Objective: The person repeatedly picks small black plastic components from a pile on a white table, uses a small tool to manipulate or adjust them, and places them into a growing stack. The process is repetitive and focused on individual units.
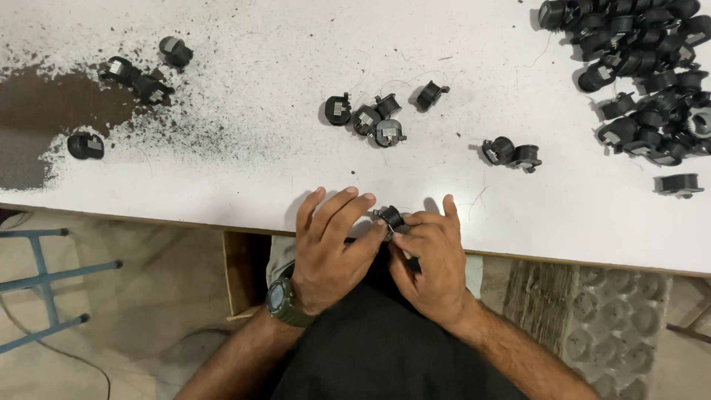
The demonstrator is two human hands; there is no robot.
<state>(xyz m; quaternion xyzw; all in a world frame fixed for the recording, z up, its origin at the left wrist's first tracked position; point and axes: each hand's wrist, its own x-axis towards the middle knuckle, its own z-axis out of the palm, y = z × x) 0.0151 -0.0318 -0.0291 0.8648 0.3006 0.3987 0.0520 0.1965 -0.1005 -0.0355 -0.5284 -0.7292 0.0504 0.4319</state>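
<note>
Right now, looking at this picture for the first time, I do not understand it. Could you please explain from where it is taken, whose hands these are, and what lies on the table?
There is no machine here. The picture comes from a camera worn on a person's head, looking down at their own two bare hands. The left hand, with a green wristwatch on its wrist, and the right hand meet at the near edge of a white table. Together, in a fingertip grip, they hold one small black spool-shaped part. More such parts lie on the table: a big pile at the far right, a small group in the middle, a pair to its right, and a few at the far left, where the white surface is worn dark. A blue metal frame stands below on the left.
</note>
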